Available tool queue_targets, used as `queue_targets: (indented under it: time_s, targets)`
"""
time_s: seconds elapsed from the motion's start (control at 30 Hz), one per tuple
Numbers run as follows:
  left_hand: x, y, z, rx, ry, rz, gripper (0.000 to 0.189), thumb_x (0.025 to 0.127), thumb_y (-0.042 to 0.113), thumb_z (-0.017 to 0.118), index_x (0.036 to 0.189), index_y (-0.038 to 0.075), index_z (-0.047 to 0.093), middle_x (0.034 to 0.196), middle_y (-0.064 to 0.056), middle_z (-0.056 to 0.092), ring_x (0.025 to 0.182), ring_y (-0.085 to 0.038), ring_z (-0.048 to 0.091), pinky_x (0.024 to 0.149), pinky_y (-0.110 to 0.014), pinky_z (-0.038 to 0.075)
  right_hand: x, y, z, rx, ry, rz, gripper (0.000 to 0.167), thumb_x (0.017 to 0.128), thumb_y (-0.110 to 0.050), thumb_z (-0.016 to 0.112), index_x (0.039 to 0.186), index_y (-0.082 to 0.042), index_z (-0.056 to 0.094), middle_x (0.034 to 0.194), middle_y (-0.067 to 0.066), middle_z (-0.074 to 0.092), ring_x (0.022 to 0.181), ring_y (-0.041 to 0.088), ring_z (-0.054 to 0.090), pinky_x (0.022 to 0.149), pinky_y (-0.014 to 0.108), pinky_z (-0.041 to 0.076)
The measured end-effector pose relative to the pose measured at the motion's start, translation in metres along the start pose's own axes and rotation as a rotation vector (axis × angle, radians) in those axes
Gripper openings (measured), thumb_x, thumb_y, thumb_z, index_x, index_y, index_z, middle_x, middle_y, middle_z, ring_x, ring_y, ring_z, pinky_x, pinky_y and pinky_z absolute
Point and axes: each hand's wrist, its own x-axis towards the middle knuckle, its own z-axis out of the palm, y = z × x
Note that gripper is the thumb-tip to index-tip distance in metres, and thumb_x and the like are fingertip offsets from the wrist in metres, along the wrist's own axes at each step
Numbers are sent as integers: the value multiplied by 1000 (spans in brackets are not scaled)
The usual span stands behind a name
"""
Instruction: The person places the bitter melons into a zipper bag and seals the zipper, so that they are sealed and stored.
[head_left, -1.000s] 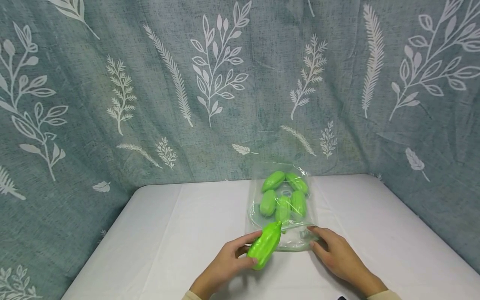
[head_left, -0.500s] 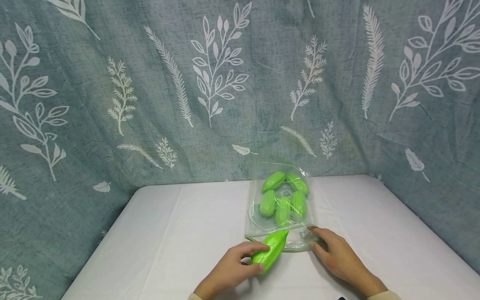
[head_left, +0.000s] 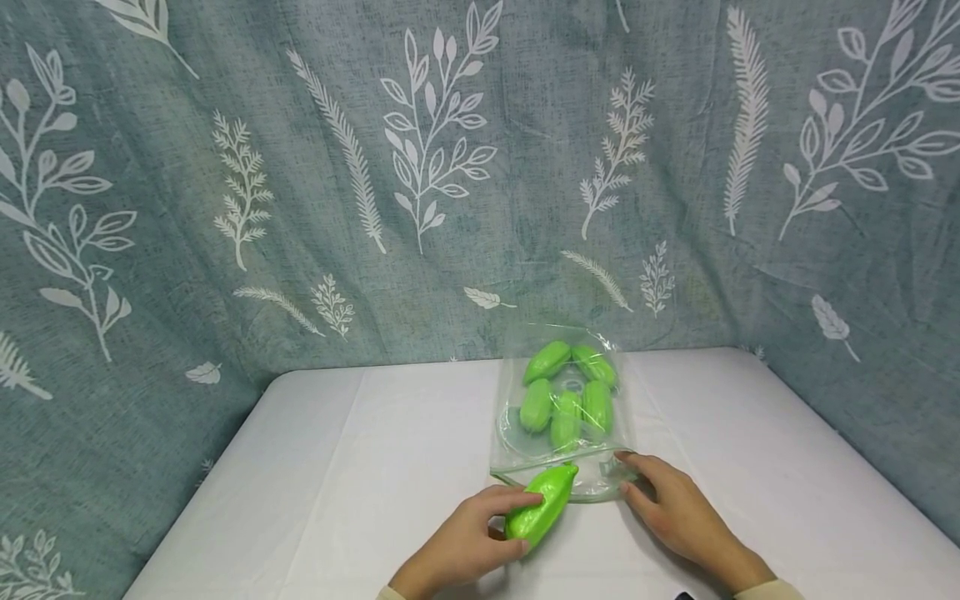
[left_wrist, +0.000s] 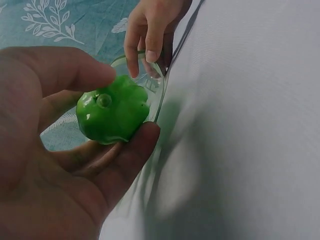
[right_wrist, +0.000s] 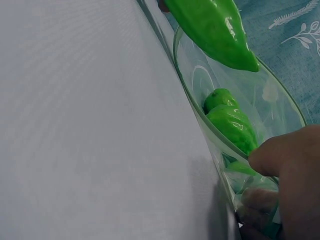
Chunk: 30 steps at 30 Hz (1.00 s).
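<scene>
My left hand point(head_left: 478, 533) grips a glossy green, ridged vegetable point(head_left: 542, 504) with a tapered tip; its exact kind is unclear. In the left wrist view, thumb and fingers lie round its lobed end point(left_wrist: 112, 112). The tip points at the open mouth of a clear plastic zip bag point(head_left: 517, 454) lying on the table. My right hand point(head_left: 678, 507) pinches the bag's right edge near its mouth; the right wrist view has its thumb point(right_wrist: 267, 157) over the rim. Several similar green vegetables point(head_left: 536, 406) lie inside the bag, partly blurred by the plastic.
A white cloth covers the table point(head_left: 360, 475). Behind it hangs a grey-green curtain point(head_left: 450, 292) with white leaf prints, close to the bag's far end. A small dark object point(head_left: 683, 596) shows at the bottom edge.
My left hand has moved slightly right and down with the green vegetable, whose tip now sits lower, at the bag's mouth. The right hand and the bag look nearly unchanged.
</scene>
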Motion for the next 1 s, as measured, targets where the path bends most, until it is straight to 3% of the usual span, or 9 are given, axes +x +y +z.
queue_targets:
  time_s: [0.23, 0.7, 0.83, 1.0]
  targets:
    - [0, 3, 1, 29, 12, 16, 59, 81, 3, 73, 138, 18, 63, 141, -7, 51, 112, -12, 55, 78, -20, 54, -1, 1, 0, 0, 7, -20, 40, 96, -19, 68, 133, -7, 61, 133, 6, 63, 125, 32, 57, 102, 53, 43]
    - [-2, 3, 11, 271, 94, 89, 60, 86, 8, 71, 143, 15, 56, 146, -14, 48, 122, -20, 54, 82, -19, 53, -1, 0, 1, -5, 4, -16, 41, 96, -20, 68, 134, -6, 61, 134, 6, 62, 125, 33, 56, 102, 53, 42]
    - [-2, 6, 12, 392, 122, 107, 59, 87, 14, 73, 144, 13, 54, 145, -13, 51, 129, -26, 53, 90, -26, 53, -1, -1, 0, -5, 0, -15, 41, 96, -20, 67, 134, -6, 61, 135, 6, 62, 126, 33, 56, 103, 54, 42]
    - [1, 9, 16, 492, 163, 88, 59, 88, 19, 75, 143, 10, 53, 144, -7, 53, 132, -22, 51, 103, -36, 47, -1, -2, -1, -3, 1, -15, 40, 96, -20, 67, 133, -6, 61, 135, 6, 62, 126, 33, 56, 103, 54, 42]
